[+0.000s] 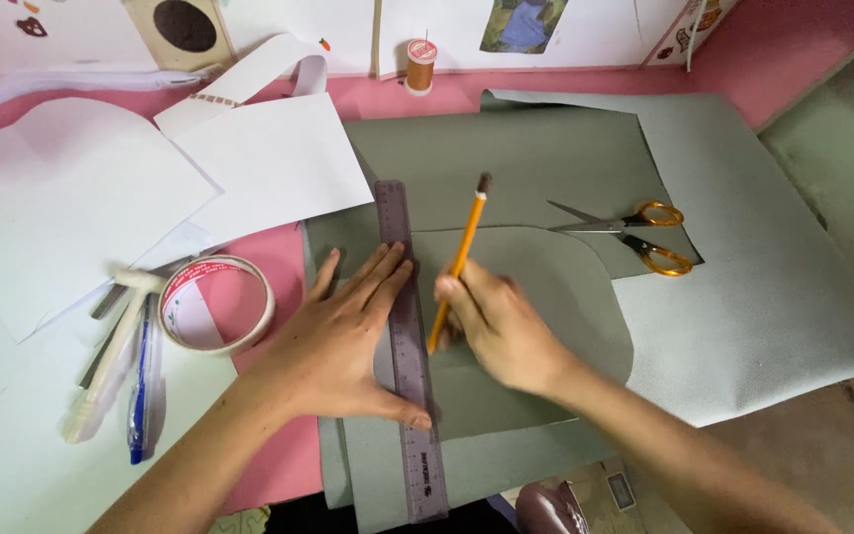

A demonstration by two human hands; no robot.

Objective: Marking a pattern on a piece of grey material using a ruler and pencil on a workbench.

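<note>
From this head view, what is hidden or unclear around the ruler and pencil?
- Pencil tip: hidden behind the right hand, which is motion-blurred.
- Ruler middle: covered by the left hand.
- Any drawn line on the grey sheet: too faint to tell.

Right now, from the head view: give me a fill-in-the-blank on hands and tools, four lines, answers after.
1. The left hand presses flat on the ____, which lies on the grey sheet.
2. The right hand holds a yellow ____ against the ruler's right edge.
3. The scissors with ____ handles lie open on the grey sheet.
4. The tape roll sits to the ____ of the left hand.

Missing words: ruler; pencil; orange; left
</note>
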